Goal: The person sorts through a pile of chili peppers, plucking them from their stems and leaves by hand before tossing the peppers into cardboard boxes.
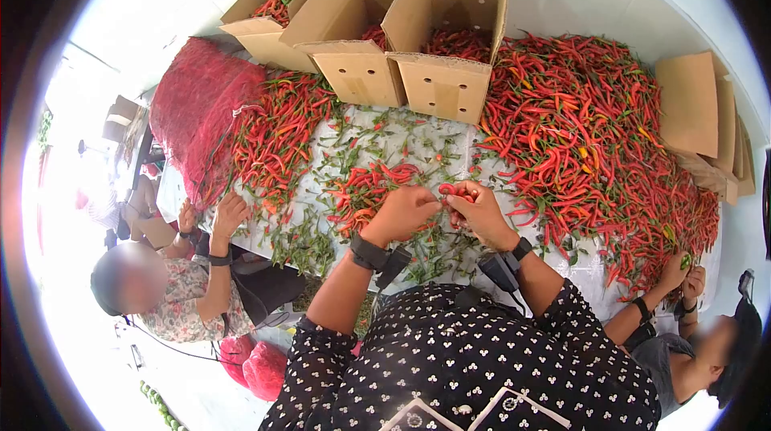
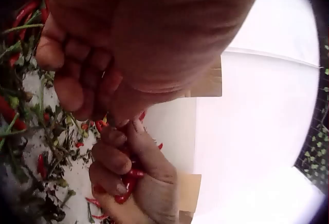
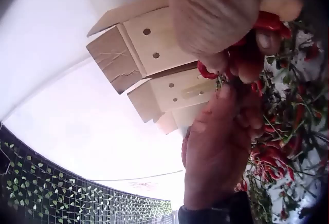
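My left hand (image 1: 400, 213) and right hand (image 1: 484, 214) meet over the middle of the table. Several red chillies (image 2: 126, 187) are gripped in the curled fingers of my right hand, and one chilli (image 1: 446, 189) pokes out by its thumb. In the right wrist view, the left thumb and forefinger pinch at the stem end (image 3: 220, 81) of a chilli, close to the right fingertips; those fingers partly hide it. A small heap of red chillies (image 1: 377, 182) lies just beyond my left hand, among scattered green stems (image 1: 301, 250).
Open cardboard boxes (image 1: 440, 87) with chillies inside stand along the back. A large chilli pile (image 1: 578, 134) fills the right, another pile (image 1: 281, 130) the left beside a red mesh sack (image 1: 201, 102). One person (image 1: 193, 286) works at left, another (image 1: 683, 359) at right.
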Motion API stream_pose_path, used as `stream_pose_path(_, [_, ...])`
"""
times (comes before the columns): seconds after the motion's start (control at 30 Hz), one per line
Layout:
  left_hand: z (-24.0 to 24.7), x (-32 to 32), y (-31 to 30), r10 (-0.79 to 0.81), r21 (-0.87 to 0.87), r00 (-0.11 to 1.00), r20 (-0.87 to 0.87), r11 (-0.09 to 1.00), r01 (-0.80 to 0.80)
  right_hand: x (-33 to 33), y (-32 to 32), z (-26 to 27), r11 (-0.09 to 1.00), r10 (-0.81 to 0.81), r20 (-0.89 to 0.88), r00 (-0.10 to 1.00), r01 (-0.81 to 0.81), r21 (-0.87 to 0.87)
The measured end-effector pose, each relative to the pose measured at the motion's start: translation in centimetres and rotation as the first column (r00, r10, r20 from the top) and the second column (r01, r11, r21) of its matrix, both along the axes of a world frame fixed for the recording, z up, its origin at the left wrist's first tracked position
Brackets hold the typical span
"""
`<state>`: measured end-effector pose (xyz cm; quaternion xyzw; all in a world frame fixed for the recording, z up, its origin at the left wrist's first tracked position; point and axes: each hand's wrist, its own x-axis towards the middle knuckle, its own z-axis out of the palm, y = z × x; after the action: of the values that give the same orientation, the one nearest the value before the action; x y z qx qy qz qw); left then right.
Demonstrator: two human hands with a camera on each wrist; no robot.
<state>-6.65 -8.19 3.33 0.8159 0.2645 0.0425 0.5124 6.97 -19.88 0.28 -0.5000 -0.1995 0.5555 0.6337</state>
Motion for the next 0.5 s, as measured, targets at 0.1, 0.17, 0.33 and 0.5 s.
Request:
stream_pose_path(0.1, [1.1, 0.2, -0.9, 0.020, -0.100, 0.991, -0.130, 0.994, -0.033, -0.1, -0.2, -0.4, 0.999, 0.010, 0.122, 0.992, -0.015, 0.040])
stream_pose_path(0.17, [0.0, 0.0, -1.2, 0.023, -0.057, 0.999, -0.047, 0.998, -0.025, 0.0, -0.4, -0.2, 1.000, 0.020, 0.030, 0.999, -0.021, 0.023])
stream_pose_path(0.33, [-0.5, -0.3, -2.1, 0.053, -0.159, 0.995, 0.087, 0.986, -0.039, 0.8, -1.0, -0.8, 1.000, -0.015, -0.363, 0.932, 0.010, -0.013])
stream_pose_path(0.5, [1.9, -0.1, -2.4, -0.435, -0.299, 0.893, -0.118, 0.873, 0.386, 2.4, -1.8, -2.1, 1.000, 0.028, -0.527, 0.850, -0.018, 0.025])
